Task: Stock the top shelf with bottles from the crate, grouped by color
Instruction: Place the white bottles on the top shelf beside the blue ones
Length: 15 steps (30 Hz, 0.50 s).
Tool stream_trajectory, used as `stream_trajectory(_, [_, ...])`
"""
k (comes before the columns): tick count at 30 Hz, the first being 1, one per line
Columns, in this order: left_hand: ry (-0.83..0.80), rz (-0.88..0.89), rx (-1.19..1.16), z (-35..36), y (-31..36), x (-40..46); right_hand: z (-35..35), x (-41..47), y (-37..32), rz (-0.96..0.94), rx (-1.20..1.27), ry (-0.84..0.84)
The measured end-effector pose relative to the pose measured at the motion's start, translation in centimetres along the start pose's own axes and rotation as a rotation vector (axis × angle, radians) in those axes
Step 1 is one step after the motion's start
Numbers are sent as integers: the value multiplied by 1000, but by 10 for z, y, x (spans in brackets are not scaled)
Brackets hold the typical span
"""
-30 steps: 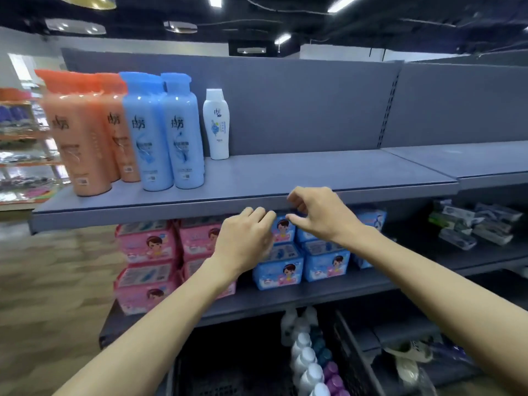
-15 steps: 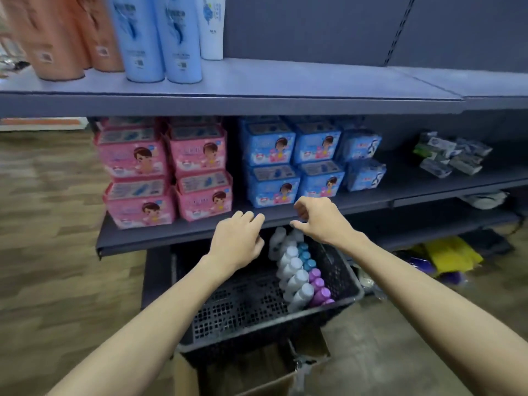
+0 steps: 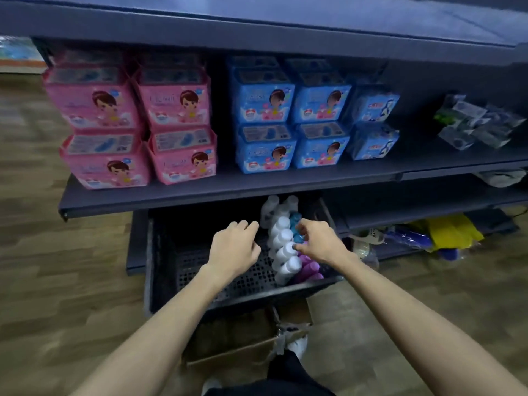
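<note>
I am reaching both hands into the crate (image 3: 200, 270): left hand (image 3: 234, 250) loosely curled, grasping nothing; right hand (image 3: 317, 241) closing on the bottles (image 3: 285, 247), grip unclear.

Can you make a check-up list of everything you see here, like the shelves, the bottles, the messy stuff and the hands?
Surface: dark middle shelf; wood-look floor.
Job's things: black crate under the shelf holds white bottles, teal bottles and purple bottles at its right side.
Clutter: cardboard box below the crate; yellow and blue bags on the low shelf.
Hands: left hand over the crate, fingers curled, holding nothing; right hand at the bottle caps, grip unclear.
Cables: nothing seen.
Surroundings: pink packs, blue packs.
</note>
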<state>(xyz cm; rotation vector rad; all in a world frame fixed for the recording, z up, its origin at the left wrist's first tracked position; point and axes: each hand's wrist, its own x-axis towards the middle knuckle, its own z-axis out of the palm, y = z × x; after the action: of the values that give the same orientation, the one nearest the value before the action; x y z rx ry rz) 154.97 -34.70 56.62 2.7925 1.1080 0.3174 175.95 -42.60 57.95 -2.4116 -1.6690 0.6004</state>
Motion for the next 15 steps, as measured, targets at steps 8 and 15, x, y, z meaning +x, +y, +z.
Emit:
stream_trajectory(8, [-149, -150, -38, 53, 45, 46, 26, 32, 68, -15, -63, -249])
stream_trajectory(15, [-248, -314, -49, 75, 76, 53, 47, 54, 96, -134, -115, -454])
